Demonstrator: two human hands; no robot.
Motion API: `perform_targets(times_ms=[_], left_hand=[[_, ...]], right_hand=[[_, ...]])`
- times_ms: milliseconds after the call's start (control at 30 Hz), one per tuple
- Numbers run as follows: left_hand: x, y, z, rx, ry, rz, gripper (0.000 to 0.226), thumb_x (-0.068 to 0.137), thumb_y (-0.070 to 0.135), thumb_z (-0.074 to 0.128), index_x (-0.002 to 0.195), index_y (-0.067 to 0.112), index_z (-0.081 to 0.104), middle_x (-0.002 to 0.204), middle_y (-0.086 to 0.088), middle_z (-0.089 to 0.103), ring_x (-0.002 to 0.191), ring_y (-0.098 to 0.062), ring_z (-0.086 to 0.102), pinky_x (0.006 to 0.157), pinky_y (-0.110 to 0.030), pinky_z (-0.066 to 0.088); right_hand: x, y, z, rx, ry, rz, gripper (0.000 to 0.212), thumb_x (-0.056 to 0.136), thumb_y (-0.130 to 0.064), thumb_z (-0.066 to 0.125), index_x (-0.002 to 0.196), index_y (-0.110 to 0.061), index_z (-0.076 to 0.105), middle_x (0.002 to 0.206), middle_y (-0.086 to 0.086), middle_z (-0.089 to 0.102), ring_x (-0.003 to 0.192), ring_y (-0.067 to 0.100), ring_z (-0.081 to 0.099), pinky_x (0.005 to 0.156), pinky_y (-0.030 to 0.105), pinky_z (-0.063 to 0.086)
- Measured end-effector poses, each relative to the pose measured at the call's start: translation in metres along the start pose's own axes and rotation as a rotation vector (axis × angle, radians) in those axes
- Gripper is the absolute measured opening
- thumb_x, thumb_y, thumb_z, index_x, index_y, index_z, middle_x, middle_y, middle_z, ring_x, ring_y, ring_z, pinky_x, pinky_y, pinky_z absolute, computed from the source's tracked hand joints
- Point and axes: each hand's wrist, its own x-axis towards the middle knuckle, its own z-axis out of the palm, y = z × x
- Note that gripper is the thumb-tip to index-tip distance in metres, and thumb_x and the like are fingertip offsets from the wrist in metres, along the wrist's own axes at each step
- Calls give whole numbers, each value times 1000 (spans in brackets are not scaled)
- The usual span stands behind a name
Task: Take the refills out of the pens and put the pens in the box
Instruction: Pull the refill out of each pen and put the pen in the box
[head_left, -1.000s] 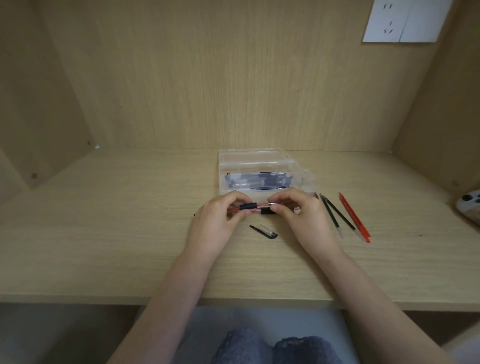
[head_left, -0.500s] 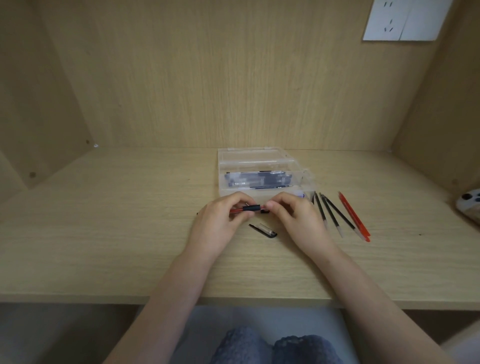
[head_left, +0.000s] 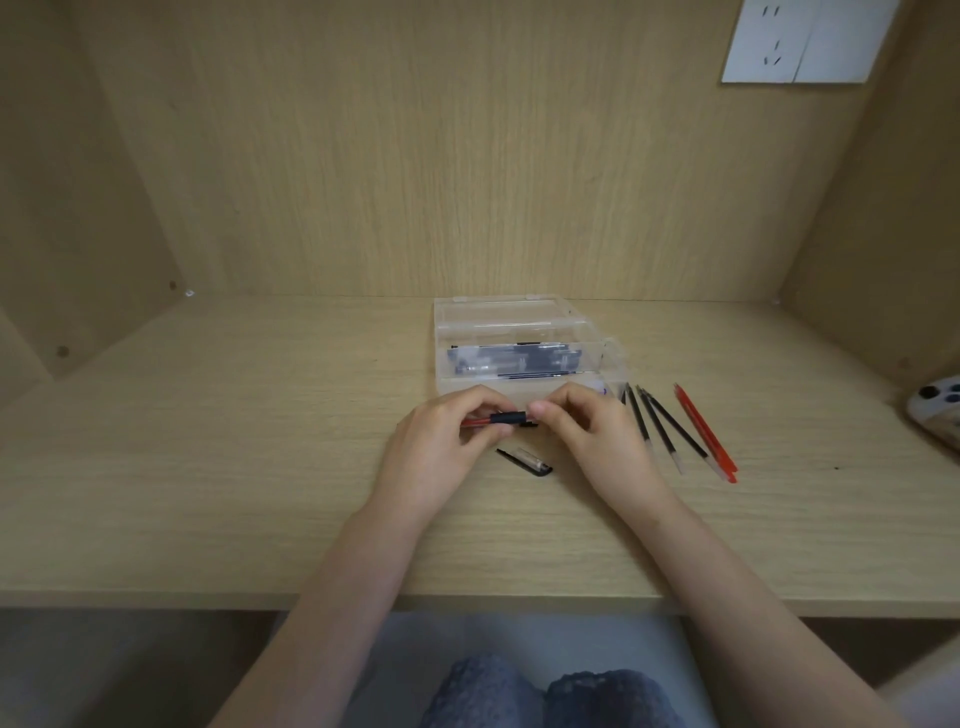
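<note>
A red pen with a black grip sleeve (head_left: 506, 419) lies level between my two hands, just in front of the clear plastic box (head_left: 511, 325). My left hand (head_left: 441, 447) grips its red barrel. My right hand (head_left: 592, 436) pinches the pen's tip end, which the fingers hide. Several dark pens lie inside the box (head_left: 514, 360). A clear pen cap with a black clip (head_left: 525, 461) rests on the desk below the hands. To the right lie several black refills (head_left: 662, 428) and a red refill (head_left: 704, 431).
The box's open lid (head_left: 498, 307) sits at the back near the wall. A white device (head_left: 935, 410) lies at the desk's far right edge. A wall socket plate (head_left: 800, 39) is at the upper right. The desk's front edge (head_left: 208, 597) runs across below my forearms.
My hands have closed in on each other along the pen, and less of the pen shows between them than a second ago. The cap and refills have not moved.
</note>
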Motion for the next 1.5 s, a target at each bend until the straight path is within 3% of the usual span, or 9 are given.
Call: perform_targets(times_ms=[100,233,400,600,733,867,1000,1367,1500], left_hand=[[0,0,0,-20,24,-14,17,78,32,71,93,37,63,90,17,68,86,0,61,78,-35,51],[0,-1,-1,-40,44,-21,17,78,32,70,92,37,62,89,17,68,86,1,61,77,-35,51],[0,0,-1,-48,28,-18,18,78,33,70,94,37,62,91,17,68,88,-1,61,79,-35,51],[-1,0,-1,-26,22,-9,17,78,33,70,92,38,63,89,17,68,86,1,61,78,-34,51],[0,1,0,-25,-5,-1,20,77,33,71,93,42,61,89,18,68,86,1,62,80,-35,51],[1,-2,0,-51,34,-32,17,80,35,68,94,41,61,92,15,69,90,-2,62,80,-36,51],[1,-4,1,-69,21,-24,18,79,37,68,95,42,60,91,15,69,90,-2,63,80,-38,52],[-1,2,-3,-79,45,23,16,78,28,71,92,36,68,87,17,70,84,-3,63,76,-36,50],[1,-1,-1,-115,71,-8,18,76,26,73,89,36,67,88,16,70,87,-2,63,79,-36,51]], right_hand=[[-2,-2,-1,26,0,31,41,90,-50,45,85,-17,67,72,-5,63,68,3,56,68,20,42],[-1,-3,1,59,-14,-26,5,89,-27,62,85,-23,63,76,-11,64,70,-3,55,66,12,41],[-1,-2,-1,75,3,-7,34,93,-42,48,73,-20,63,65,-14,60,66,-1,52,67,14,38],[0,1,1,120,-6,-28,5,89,-22,61,86,-24,64,81,-11,66,77,10,59,73,26,48],[0,2,1,-6,20,-13,25,94,-31,53,72,-19,58,62,-11,55,62,4,49,64,23,39],[-3,-3,1,88,9,-3,20,89,-43,53,89,-26,63,72,-16,61,68,1,56,67,16,44],[-2,-2,1,65,-18,-25,4,88,-23,64,89,-20,65,83,-7,66,74,3,57,70,18,42],[-3,-5,-2,235,-106,-1,19,92,-18,57,73,-16,58,67,-3,53,67,8,50,68,22,40],[-4,-6,-4,176,-9,-4,33,95,-35,51,69,-15,58,67,1,55,68,10,50,70,29,39]])
